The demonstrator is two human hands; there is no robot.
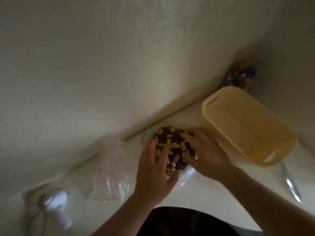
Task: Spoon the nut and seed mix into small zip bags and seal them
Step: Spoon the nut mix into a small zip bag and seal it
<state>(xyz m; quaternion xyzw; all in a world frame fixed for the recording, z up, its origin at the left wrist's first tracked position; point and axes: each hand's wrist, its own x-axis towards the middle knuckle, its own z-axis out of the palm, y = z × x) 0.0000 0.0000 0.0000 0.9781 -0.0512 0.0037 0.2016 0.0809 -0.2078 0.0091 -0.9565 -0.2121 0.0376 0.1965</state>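
A clear plastic bag filled with the nut and seed mix (172, 138) lies on the white table, close to the wall. My left hand (153, 169) holds it from the left, fingers spread over the top and thumb on its left edge. My right hand (204, 154) grips the bag's right side with curled fingers. Clear plastic shines below the mix between my hands. Several empty small zip bags (105, 183) with red seal lines lie flat to the left. A metal spoon (289, 181) lies on the table at the right. The view is blurred.
An empty yellow plastic container (247, 126) stands at the right, behind my right hand. A crumpled bag with dark contents (242, 77) sits in the back right corner. A white device with a cable (54, 201) lies at the front left. The wall rises just behind the bag.
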